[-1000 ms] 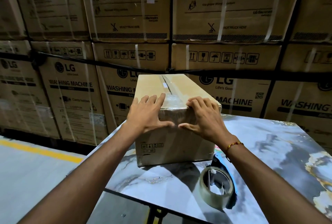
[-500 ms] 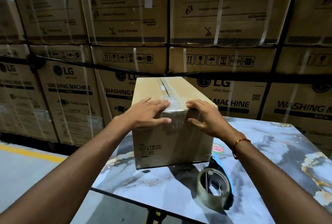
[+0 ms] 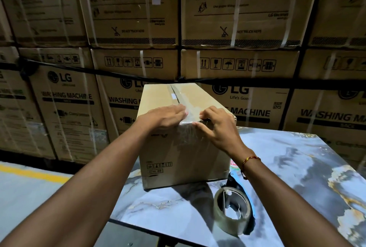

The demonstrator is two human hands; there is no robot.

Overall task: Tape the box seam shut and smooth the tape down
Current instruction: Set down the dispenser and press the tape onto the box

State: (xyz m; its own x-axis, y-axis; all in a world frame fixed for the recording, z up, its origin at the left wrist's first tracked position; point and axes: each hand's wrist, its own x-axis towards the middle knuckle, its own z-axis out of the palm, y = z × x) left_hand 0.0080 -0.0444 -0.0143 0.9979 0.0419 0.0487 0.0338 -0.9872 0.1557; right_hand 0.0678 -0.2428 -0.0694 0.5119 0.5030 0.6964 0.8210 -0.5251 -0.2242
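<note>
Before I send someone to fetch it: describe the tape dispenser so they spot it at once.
Find the marbled blue-grey table. At its near edge, right of the cardboard box, lies the tape dispenser. It alone is round: a clear tape roll on a dark frame.

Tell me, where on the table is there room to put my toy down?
Free: the marble table to the right of the cardboard box, out to its far right edge, and a smaller patch in front of the box, left of the tape dispenser. Crowded: the box's near right corner, where the dispenser lies, and the box top under both hands.
</note>
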